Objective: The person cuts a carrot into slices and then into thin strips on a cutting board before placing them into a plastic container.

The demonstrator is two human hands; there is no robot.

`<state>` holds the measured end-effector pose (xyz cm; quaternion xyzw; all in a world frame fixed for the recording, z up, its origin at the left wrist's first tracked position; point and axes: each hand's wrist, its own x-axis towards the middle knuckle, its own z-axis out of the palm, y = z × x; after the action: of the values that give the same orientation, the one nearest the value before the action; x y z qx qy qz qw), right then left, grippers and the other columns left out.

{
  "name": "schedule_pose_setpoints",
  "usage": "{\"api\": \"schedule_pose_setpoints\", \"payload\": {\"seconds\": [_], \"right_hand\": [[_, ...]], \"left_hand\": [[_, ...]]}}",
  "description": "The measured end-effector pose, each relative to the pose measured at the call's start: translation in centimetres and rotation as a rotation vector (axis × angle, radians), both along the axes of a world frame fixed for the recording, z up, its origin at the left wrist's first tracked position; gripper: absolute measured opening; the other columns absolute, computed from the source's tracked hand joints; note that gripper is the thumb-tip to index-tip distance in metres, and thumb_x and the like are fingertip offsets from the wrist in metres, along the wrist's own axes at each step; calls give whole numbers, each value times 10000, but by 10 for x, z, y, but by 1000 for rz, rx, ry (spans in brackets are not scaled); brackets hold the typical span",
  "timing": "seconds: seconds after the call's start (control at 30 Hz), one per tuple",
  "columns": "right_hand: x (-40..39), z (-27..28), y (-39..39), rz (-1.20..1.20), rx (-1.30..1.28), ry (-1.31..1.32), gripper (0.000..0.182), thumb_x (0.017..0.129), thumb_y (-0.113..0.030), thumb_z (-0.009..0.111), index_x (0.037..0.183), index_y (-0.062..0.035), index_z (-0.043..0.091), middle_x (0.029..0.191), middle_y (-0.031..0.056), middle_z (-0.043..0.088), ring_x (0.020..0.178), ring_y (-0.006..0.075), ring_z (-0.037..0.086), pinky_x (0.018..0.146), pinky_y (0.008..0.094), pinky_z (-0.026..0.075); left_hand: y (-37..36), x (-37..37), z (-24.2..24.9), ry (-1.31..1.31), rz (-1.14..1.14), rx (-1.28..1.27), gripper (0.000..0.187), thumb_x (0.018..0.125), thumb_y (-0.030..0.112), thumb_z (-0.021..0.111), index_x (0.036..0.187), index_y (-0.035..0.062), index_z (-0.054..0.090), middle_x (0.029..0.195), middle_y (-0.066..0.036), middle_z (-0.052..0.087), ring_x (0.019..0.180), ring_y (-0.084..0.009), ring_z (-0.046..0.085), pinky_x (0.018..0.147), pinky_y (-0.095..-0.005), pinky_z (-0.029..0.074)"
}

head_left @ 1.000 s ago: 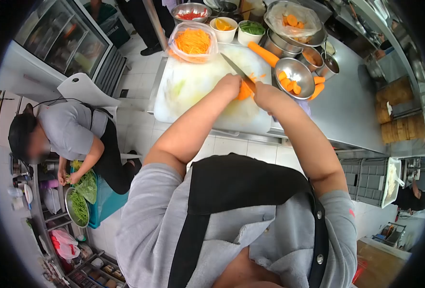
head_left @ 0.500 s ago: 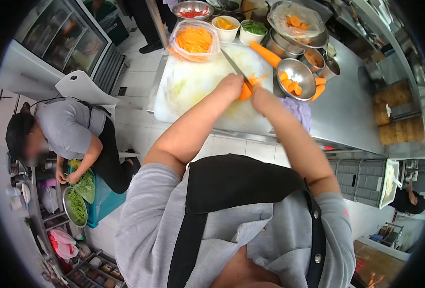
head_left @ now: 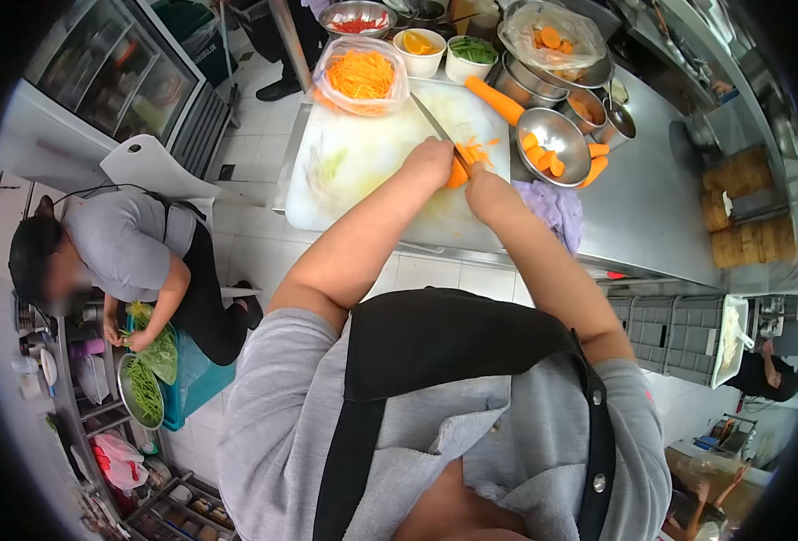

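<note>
My right hand (head_left: 492, 194) is closed around the handle of a knife (head_left: 433, 118), whose blade slants up and left across the cutting board (head_left: 349, 185). Close beside the blade, my left hand (head_left: 429, 163) is closed on a piece of carrot (head_left: 457, 174), mostly hidden by the fingers. Thin carrot strips (head_left: 479, 150) lie just past the right hand. At the board's far left corner sits a clear plastic bag (head_left: 326, 88) full of shredded carrot (head_left: 361, 74). A metal bowl (head_left: 577, 135) with carrot chunks (head_left: 543, 158) stands right of the board.
A whole peeled carrot (head_left: 494, 99) leans near the bowl. White tubs of orange pieces (head_left: 419, 42) and green vegetables (head_left: 473, 50) stand behind. A purple cloth (head_left: 552, 212) lies at the counter's edge. At left, a seated person (head_left: 137, 243) handles greens over a teal crate (head_left: 192, 379).
My right hand has shifted slightly left and up along with the knife. More orange strips show beside the blade. My left hand stays almost in place.
</note>
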<state>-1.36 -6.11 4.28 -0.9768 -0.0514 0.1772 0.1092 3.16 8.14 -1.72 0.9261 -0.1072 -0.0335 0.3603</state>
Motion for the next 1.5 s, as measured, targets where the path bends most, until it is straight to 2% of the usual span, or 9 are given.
{"api": "schedule_pose_setpoints", "payload": {"seconds": [0.2, 0.3, 0.53, 0.63, 0.83, 0.97, 1.23, 1.37, 1.5], "right_hand": [[-15, 84, 20, -110, -5, 313, 323, 898, -99, 393, 1162, 33, 525, 1081, 271, 634, 1010, 389, 630, 884, 470, 483], [5, -23, -1, 20, 11, -36, 311, 895, -83, 400, 1155, 32, 525, 1062, 274, 637, 986, 387, 637, 842, 465, 498], [-10, 24, 5, -29, 90, 104, 278, 887, -108, 400, 1094, 58, 484, 875, 280, 650, 680, 372, 668, 634, 462, 532], [-7, 6, 11, 33, 73, -78, 267, 878, -67, 416, 1090, 42, 537, 991, 282, 647, 948, 392, 643, 808, 478, 503], [-9, 14, 8, -57, 89, 72, 269, 889, -91, 407, 1085, 35, 541, 1015, 289, 641, 969, 400, 637, 846, 470, 493], [2, 24, 7, 5, 101, 70, 280, 895, -108, 398, 1102, 59, 483, 852, 271, 654, 589, 345, 654, 552, 451, 522], [0, 13, 10, 17, 108, 38, 285, 899, -111, 385, 1110, 59, 473, 807, 265, 649, 559, 336, 643, 512, 445, 513], [-17, 49, 12, -100, 144, 213, 261, 894, -93, 371, 1081, 46, 490, 842, 281, 650, 602, 362, 656, 534, 452, 528], [0, -16, 10, 5, 60, -38, 303, 896, -113, 397, 1138, 18, 524, 1021, 285, 642, 969, 389, 643, 836, 463, 504]], "left_hand": [[4, -1, 5, 38, -41, 63, 177, 892, 138, 459, 852, 6, 570, 802, -145, 623, 717, -242, 611, 678, -344, 499], [1, 8, -2, 50, -16, -71, 180, 890, 139, 466, 844, 4, 574, 802, -139, 628, 706, -242, 613, 671, -347, 501], [3, 2, -3, -49, -33, 120, 148, 868, 102, 499, 848, -2, 603, 811, -148, 632, 729, -252, 631, 677, -357, 510], [2, 8, 1, -17, -17, 59, 123, 857, 82, 513, 847, 5, 609, 815, -157, 628, 739, -259, 632, 680, -357, 512], [3, -6, 16, -5, -43, 117, 108, 844, 58, 523, 823, 3, 613, 821, -168, 627, 745, -269, 631, 681, -360, 514], [6, -2, 0, -28, -25, -20, 117, 844, 61, 531, 793, -3, 614, 844, -182, 625, 752, -289, 631, 686, -368, 510], [8, -5, 16, 36, -53, 49, 51, 822, 45, 589, 836, 4, 618, 899, -197, 623, 793, -327, 627, 717, -384, 513], [8, -5, 15, 8, -49, 78, 91, 777, 50, 654, 853, 15, 619, 900, -203, 622, 808, -338, 628, 726, -394, 513], [9, -10, 18, 26, -19, 128, 134, 761, 85, 684, 854, 20, 613, 881, -198, 629, 815, -339, 631, 732, -398, 512]]}}
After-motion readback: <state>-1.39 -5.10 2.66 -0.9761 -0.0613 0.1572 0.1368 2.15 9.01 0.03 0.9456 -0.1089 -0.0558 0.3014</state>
